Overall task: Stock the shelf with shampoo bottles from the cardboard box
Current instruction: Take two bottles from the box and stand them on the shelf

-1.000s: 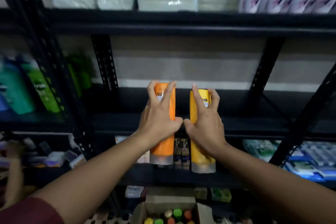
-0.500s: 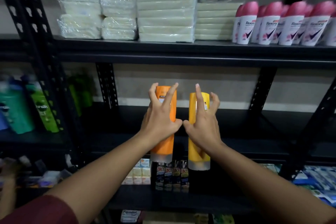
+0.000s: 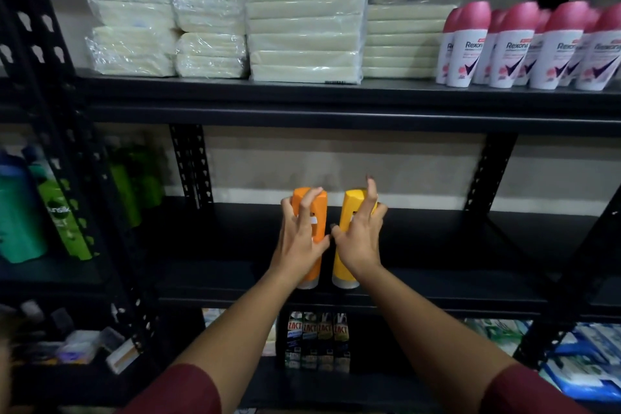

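Observation:
My left hand [image 3: 300, 242] grips an orange shampoo bottle [image 3: 312, 274], and my right hand [image 3: 359, 242] grips a yellow shampoo bottle [image 3: 340, 265]. Both bottles stand upright, cap down and side by side, at the front of the black middle shelf [image 3: 437, 245]. A narrow gap separates them. My fingers wrap loosely over the bottles' upper halves, and the right index finger is raised. The cardboard box is out of view.
The upper shelf holds wrapped white packs [image 3: 302, 30] and pink-capped deodorants [image 3: 514, 47]. Green bottles [image 3: 64, 212] stand in the bay to the left, past a black upright [image 3: 191, 165]. Small dark boxes [image 3: 317, 339] sit on the shelf below.
Both hands moved the two bottles forward and set them lower onto the middle shelf. The view tilted upward, so the cardboard box dropped out of sight and the upper shelf came in.

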`<act>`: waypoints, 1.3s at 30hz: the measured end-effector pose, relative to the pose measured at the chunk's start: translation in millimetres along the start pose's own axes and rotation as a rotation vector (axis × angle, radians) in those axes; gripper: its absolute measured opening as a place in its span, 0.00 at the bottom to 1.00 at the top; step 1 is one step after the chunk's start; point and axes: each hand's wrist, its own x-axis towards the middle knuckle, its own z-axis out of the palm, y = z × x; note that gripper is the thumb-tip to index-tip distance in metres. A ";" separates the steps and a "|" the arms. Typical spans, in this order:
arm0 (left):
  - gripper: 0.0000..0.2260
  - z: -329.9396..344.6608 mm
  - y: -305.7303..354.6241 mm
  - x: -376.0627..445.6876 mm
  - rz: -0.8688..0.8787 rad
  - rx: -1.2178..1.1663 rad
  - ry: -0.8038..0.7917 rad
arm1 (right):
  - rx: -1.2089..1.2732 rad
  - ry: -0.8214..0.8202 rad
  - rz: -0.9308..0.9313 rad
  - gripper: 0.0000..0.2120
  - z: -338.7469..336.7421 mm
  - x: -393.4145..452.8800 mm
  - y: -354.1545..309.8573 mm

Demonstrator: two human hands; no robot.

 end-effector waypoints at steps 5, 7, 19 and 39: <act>0.43 13.1 -18.5 -1.0 -0.072 0.024 0.002 | 0.020 0.017 0.011 0.56 15.5 6.8 11.8; 0.42 14.9 -25.2 2.5 -0.143 0.025 0.011 | 0.013 0.030 0.023 0.55 21.2 9.6 15.7; 0.39 24.0 -53.4 29.5 -0.275 0.101 -0.003 | -0.030 -0.047 0.014 0.51 36.9 29.9 29.3; 0.57 36.9 -42.3 -8.5 -0.446 0.174 0.160 | -0.142 -0.003 0.192 0.53 37.4 9.4 47.7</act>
